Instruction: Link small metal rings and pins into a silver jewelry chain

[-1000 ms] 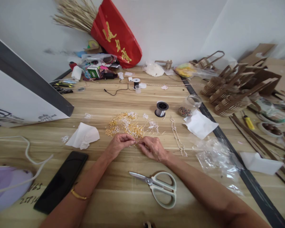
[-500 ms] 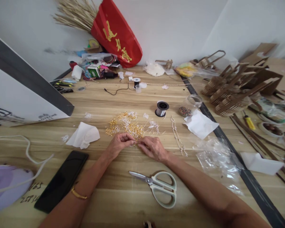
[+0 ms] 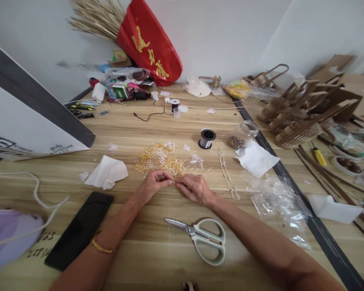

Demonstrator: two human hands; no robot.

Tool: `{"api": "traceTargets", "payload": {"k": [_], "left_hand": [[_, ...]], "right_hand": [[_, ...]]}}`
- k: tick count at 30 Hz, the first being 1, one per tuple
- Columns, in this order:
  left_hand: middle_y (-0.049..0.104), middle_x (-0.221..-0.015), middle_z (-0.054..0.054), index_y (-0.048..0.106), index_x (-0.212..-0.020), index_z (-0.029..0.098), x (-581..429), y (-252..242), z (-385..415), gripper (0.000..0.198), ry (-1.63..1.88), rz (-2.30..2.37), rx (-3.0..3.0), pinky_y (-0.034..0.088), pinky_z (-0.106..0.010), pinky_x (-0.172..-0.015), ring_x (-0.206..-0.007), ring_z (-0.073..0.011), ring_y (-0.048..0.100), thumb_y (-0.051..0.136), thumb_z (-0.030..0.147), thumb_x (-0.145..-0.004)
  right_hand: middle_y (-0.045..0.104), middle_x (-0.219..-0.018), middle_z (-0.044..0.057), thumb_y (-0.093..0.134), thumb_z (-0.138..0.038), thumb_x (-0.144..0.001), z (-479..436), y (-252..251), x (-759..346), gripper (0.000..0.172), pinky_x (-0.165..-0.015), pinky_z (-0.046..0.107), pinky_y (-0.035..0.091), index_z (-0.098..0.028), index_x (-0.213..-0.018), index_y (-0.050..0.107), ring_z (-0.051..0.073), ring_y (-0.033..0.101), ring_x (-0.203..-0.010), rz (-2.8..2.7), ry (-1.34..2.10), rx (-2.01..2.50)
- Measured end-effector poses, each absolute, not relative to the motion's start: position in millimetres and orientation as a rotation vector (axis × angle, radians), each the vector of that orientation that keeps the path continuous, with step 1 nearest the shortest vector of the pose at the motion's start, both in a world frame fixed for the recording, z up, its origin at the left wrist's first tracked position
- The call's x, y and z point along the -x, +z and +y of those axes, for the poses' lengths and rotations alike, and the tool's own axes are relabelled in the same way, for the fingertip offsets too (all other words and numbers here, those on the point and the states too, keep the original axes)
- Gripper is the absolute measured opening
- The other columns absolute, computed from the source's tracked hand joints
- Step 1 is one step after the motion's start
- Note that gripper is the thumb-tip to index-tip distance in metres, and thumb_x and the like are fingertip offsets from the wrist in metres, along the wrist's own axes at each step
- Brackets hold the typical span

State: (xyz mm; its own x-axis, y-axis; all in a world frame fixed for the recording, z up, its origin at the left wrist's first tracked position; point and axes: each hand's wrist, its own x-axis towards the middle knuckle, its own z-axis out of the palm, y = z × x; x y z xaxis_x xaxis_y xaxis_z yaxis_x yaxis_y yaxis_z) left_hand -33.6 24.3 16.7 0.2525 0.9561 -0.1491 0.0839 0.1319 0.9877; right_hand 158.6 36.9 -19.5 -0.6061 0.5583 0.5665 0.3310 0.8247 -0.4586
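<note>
Side by side at the near edge of a pile of gold and silver beads [image 3: 174, 165], my two hands almost meet at the fingertips. My left hand [image 3: 155, 184] pinches something tiny between thumb and forefinger, too small to name. My right hand [image 3: 197, 188] is closed too, its fingertips pressed together at the same spot. A few small shiny bits show just under the fingertips. Nearer to me lie scissors [image 3: 191, 230] with pale handles, blades toward the left. To the right of the pile rests a beaded chain [image 3: 227, 173].
Behind the pile stand a spool of wire [image 3: 206, 138] and a glass jar of beads [image 3: 243, 134]. Left lie a white paper [image 3: 106, 173] and a black phone [image 3: 79, 231]. Clear plastic bags [image 3: 282, 202] and small woven baskets [image 3: 294, 117] are on the right.
My hands stay almost in place, with only a slight shift at the left fingertips. The things on the table have not moved.
</note>
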Motion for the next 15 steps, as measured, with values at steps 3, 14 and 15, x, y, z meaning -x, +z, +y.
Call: {"api": "traceTargets", "payload": {"k": [3, 14, 15], "left_hand": [[0.064, -0.065, -0.001, 0.064, -0.068, 0.013, 33.5, 15.9, 24.6, 0.016, 0.882, 1.114, -1.262, 0.044, -0.024, -0.065, -0.064, -0.0121, 0.057, 0.073, 0.025, -0.063], [0.065, -0.065, 0.000, 0.065, -0.069, 0.012, 33.2, 14.7, 25.1, 0.012, 0.889, 1.097, -1.224, 0.044, -0.022, -0.065, -0.065, -0.0112, 0.057, 0.073, 0.021, -0.063], [0.065, -0.065, 0.000, 0.066, -0.069, 0.012, 33.4, 14.5, 25.1, 0.012, 0.886, 1.099, -1.223, 0.045, -0.022, -0.066, -0.065, -0.0111, 0.058, 0.073, 0.020, -0.063]], "right_hand": [[0.066, -0.078, 0.005, 0.048, -0.021, -0.092, 37.2, -21.1, -158.8, 0.011, -0.061, 0.024, 0.044, -0.017, -0.096, 0.057, 0.014, 0.060, -0.066, -2.262, 0.404, 0.632], [0.064, -0.074, 0.004, 0.047, -0.020, -0.092, 36.8, -21.6, -158.2, 0.010, -0.058, 0.023, 0.042, -0.017, -0.093, 0.055, 0.013, 0.057, -0.062, -2.250, 0.385, 0.673], [0.064, -0.074, 0.004, 0.046, -0.021, -0.092, 36.8, -21.6, -158.1, 0.009, -0.058, 0.023, 0.042, -0.017, -0.093, 0.055, 0.012, 0.057, -0.062, -2.247, 0.384, 0.673]]}}
